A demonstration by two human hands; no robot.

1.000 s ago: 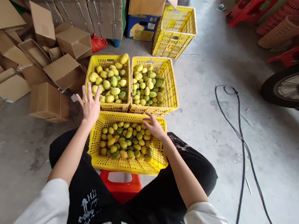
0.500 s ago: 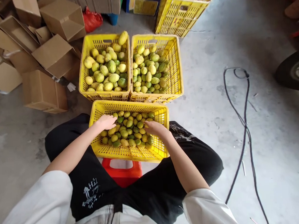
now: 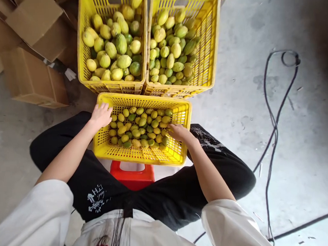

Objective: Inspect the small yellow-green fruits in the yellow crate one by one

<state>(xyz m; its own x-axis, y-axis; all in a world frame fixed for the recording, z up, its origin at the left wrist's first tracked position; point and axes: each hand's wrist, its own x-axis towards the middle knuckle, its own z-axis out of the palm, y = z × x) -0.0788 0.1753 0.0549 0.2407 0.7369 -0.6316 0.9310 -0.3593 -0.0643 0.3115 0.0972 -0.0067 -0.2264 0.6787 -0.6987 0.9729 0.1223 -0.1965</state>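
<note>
A low yellow plastic crate [image 3: 107, 152] sits between my knees, over a red plastic stool [image 3: 132, 177]. Small yellow-green lemons [image 3: 143, 132] cover its bottom. My left hand [image 3: 101, 115] is at the crate's left rim, fingers spread and pointing inward, holding nothing. On the opposite side, my right hand [image 3: 181, 133] reaches inside the crate, its loosely bent fingers beside the lemons at the right edge of the layer. No fruit shows in its grasp, though the undersides of those fingers are hidden.
Beyond stand two deeper yellow crates: a left crate [image 3: 81, 57] of larger lemons [image 3: 111, 50] and a right crate [image 3: 213, 41] of greener ones. Cardboard boxes [image 3: 34, 77] are heaped at left. A black cable [image 3: 268, 93] lies looped on the concrete floor at right.
My left hand has moved left from above the lemons to the crate's rim. My right hand stays inside the right side. The view has tilted down and closer.
</note>
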